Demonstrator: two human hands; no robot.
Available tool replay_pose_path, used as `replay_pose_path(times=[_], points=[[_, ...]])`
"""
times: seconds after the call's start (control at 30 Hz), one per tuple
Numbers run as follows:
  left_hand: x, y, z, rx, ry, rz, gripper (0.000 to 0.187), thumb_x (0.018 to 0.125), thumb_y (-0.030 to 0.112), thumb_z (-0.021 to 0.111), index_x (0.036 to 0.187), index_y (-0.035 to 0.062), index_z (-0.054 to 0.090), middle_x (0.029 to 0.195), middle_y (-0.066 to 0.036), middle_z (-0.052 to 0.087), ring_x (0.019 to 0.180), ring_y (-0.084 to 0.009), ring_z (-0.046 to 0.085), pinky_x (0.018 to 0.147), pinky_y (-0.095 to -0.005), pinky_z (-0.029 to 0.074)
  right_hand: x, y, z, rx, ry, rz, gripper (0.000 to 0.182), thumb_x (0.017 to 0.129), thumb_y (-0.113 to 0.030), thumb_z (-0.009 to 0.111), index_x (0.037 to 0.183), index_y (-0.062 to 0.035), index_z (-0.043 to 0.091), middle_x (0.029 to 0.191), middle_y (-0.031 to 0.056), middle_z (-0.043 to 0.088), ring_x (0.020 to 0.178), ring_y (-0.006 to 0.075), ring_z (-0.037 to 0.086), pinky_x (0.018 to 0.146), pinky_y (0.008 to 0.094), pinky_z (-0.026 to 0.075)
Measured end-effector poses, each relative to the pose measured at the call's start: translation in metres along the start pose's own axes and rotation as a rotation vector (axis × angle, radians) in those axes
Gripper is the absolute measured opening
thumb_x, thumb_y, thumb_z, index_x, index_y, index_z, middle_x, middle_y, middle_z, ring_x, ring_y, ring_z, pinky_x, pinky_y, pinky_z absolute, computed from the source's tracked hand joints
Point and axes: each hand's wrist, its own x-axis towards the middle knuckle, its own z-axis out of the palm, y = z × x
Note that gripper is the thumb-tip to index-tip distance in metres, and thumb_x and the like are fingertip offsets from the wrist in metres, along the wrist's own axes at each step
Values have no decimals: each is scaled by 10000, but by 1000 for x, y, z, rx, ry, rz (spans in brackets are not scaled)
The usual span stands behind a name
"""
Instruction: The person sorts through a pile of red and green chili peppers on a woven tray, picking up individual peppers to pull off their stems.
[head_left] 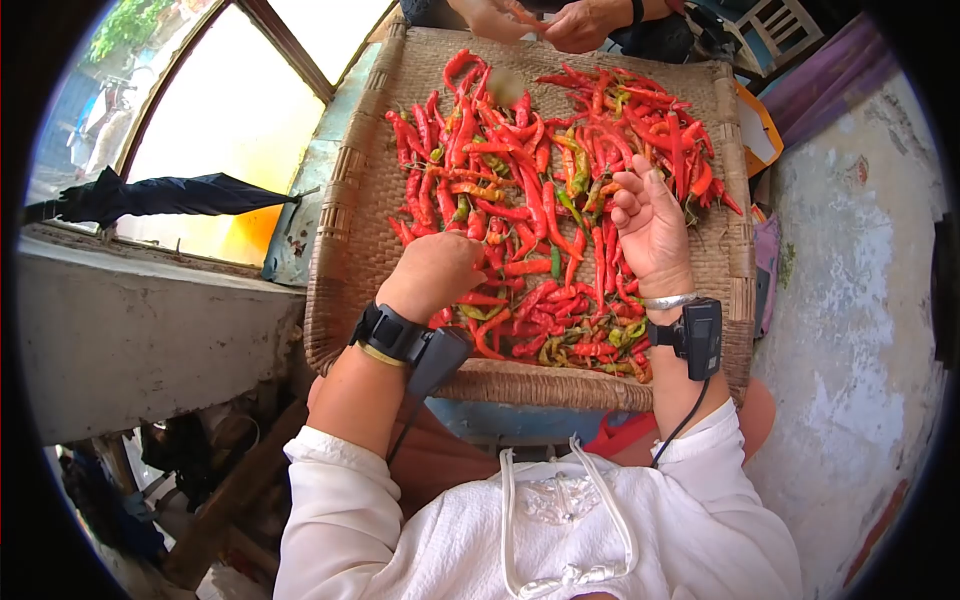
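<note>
Red chili peppers [540,210], with some green and yellowish ones among them, lie spread over a woven tray [355,235]. My left hand [432,272] is over the left part of the pile, back of the hand up, its fingertips hidden behind it near the peppers. On the right, my right hand [650,222] is turned palm up above the peppers, its fingers partly curled and apart from the thumb, with nothing visible in them. Both wrists wear strapped devices.
Across the tray are another person's hands [545,22], close together at its far edge. A dark folded umbrella [190,198] lies by the window at left. A pale wall [860,290] stands at right, and a white slatted object [780,32] at the back right.
</note>
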Motion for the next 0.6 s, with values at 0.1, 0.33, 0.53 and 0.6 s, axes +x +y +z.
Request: replay_pose_path(times=[0.1, 0.33, 0.53, 0.6], points=[[5, 8, -7, -37, -125, -41, 235, 717, 218, 622, 891, 60, 612, 832, -125, 601, 820, -300, 574, 720, -393, 457, -9, 27, 4, -515, -156, 158, 283, 842, -158, 565, 1075, -2, 524, 838, 57, 609, 650, 94, 585, 549, 206, 470], [9, -3, 10, -114, -1, 174, 274, 673, 138, 619, 928, 37, 606, 969, -138, 571, 879, -303, 558, 767, -381, 449, -22, 90, 6, -1070, -406, 193, 303, 817, -120, 569, 1084, 17, 525, 792, 30, 601, 695, 103, 567, 629, 220, 468], [9, 11, -1, -306, 105, 256, 289, 671, 100, 630, 947, 18, 599, 1025, -139, 560, 921, -314, 550, 804, -370, 438, -25, 78, 13, -714, -274, 380, 192, 828, -125, 557, 983, -12, 560, 727, 12, 583, 565, 54, 539, 438, 181, 413], [9, 17, -9, -455, 49, 261, 273, 675, 106, 637, 932, 18, 605, 1049, -147, 552, 933, -313, 549, 809, -367, 440, -18, 64, 11, -712, -268, 385, 165, 828, -128, 559, 950, -18, 569, 704, 7, 578, 547, 42, 531, 417, 173, 397]])
